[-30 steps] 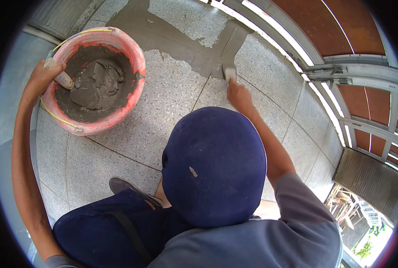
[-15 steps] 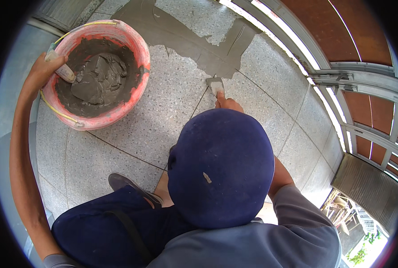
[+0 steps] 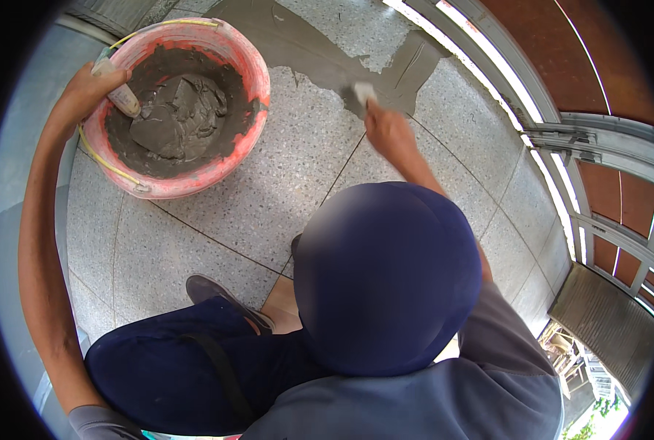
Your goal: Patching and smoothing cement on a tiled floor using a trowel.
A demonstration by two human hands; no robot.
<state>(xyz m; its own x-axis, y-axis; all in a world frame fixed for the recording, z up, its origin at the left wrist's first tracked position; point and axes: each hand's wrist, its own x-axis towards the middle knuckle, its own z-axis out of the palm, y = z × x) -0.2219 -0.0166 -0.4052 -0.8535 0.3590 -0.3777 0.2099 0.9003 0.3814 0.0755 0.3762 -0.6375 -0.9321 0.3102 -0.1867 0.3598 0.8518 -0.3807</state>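
Note:
My left hand (image 3: 85, 92) is closed at the left rim of a red bucket (image 3: 257, 77), around the thick pale handle (image 3: 123, 97) of a tool. That handle slants inward over grey wet mortar (image 3: 180, 121); any blade it has cannot be made out. My right hand (image 3: 391, 133) grips a putty knife (image 3: 363, 93), smeared by motion. The knife is over the near edge of a thin grey mortar layer (image 3: 305, 44) spread on the speckled floor tiles (image 3: 268, 147).
A yellow wire handle (image 3: 110, 165) hangs along the bucket's side. A pale wall (image 3: 11, 161) runs along the left. To the right stands a metal-framed gate (image 3: 561, 139) with brown panels. My shod foot (image 3: 220, 293) is on the tiles below the bucket.
My right hand has reached farther forward, taking the putty knife from the bare tile onto the mortar layer. My left hand keeps its hold. The whole view has shifted slightly.

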